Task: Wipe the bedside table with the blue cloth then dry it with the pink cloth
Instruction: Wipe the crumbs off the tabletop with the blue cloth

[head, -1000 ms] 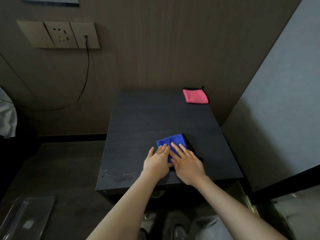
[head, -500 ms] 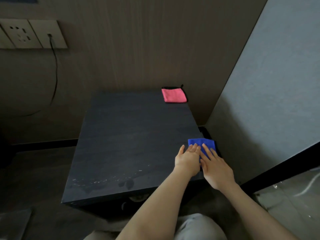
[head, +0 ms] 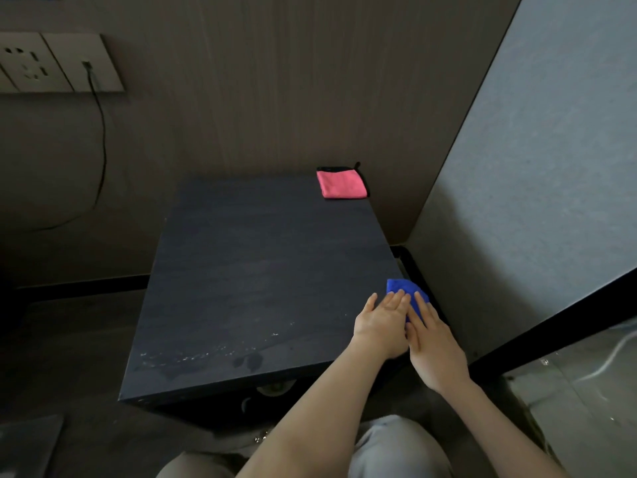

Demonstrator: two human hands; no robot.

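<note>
Hands first, as the head camera shows them: the left hand [head: 381, 327] and the right hand [head: 435, 343] lie side by side, fingers straight and flat, pressing down on the blue cloth [head: 403, 289]. The cloth sits just beyond and under the fingertips of both hands, at the right edge of the bedside table [head: 241, 270], with part of it seeming to hang past that edge under the right hand. Only its far portion shows; the rest is covered by the fingers. Neither hand curls round the cloth — both rest on it with flat, extended fingers, and the inner edges of the two hands touch.

Well beyond the hands, at the far right corner of the table, lies the pink cloth [head: 342, 184], folded flat into a square with a black trim along its back and right side. It is well apart from both hands and from the blue cloth.

To the left of the hands, along the near part of the dark tabletop, a band of pale specks and a few darker blotches shows. Behind the table stands a brown panelled wall; up and far to the left of the hands a socket plate [head: 51, 62] is mounted — a black cable [head: 101, 146] hangs from it. A pale grey wall [head: 551, 167] rises to the right of the right hand.
</note>
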